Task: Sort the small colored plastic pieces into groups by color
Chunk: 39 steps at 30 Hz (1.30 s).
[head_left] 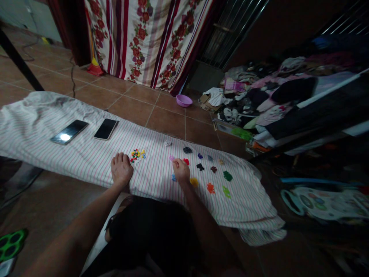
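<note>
Many small pieces, one mixed pile point(135, 155): on the cloth-covered surface point(155, 177), just beyond the left hand point(122, 169); red, yellow and green together, with a few blue ones at the edge.
Left fingers: side by side rather than spread, back of the hand upward; cannot tell of anything held beneath.
Right hand point(181, 170): over the surface, well apart from the left, at the near edge of the pink pile point(172, 158).
Right fingers: drawn narrow, tips nearly together in a pinch; cannot tell of a piece between them, too small to make out.
Piles close by: red pile point(186, 161) partly behind the right hand; blue pile point(173, 177) just beside it; yellow pile point(194, 182) next to the forearm.
Piles farther right: black point(200, 167), brown point(213, 169), green point(227, 176), orange point(210, 188) and lime point(226, 191), each apart from the others.
Left end: two phones point(69, 132), lying flat, clear of the pieces.
Step in hand: by judgement, fingertip work at the pink pile; cannot tell picking up from setting down.
Next move: seemingly calls for a light, exact touch and a clean lift, without brushing red or blue.
</note>
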### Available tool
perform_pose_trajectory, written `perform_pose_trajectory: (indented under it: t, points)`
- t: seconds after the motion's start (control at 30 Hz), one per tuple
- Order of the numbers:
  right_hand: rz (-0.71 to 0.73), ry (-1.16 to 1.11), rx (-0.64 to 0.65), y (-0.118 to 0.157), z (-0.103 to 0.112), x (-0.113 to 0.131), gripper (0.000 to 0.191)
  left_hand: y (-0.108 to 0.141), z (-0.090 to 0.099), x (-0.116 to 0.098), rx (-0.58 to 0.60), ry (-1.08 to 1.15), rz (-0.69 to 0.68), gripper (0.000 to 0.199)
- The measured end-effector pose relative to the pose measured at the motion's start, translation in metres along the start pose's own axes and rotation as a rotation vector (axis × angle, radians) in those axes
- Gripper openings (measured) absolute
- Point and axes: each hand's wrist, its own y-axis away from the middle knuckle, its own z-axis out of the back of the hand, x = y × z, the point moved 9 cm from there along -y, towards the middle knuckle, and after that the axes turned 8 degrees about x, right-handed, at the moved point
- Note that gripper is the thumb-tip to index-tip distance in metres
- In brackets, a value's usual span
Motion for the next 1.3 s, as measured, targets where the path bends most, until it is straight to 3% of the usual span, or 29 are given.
perform_pose_trajectory:
  t: [0.3, 0.6, 0.83, 1.07, 1.3]
  points:
    - [0.237, -0.243, 0.215, 0.011, -0.069, 0.087, 0.021, 0.000, -0.001, 0.001, 0.030, 0.041, -0.002, 0.034]
    - [0.314, -0.227, 0.314, 0.011, -0.097, 0.147, 0.028, 0.000, 0.001, 0.000, 0.017, 0.046, -0.014, 0.034]
    - [0.318, -0.096, 0.343, 0.004, -0.108, 0.169, 0.034, 0.001, 0.002, -0.001, 0.001, 0.010, -0.021, 0.032]
    - [0.291, 0.102, 0.455, -0.001, -0.122, 0.172, 0.036, 0.000, 0.005, -0.001, -0.012, 0.022, -0.016, 0.032]
    - [0.289, 0.153, 0.441, -0.004, -0.121, 0.174, 0.031, 0.000, 0.003, 0.000, -0.015, 0.032, -0.009, 0.034]
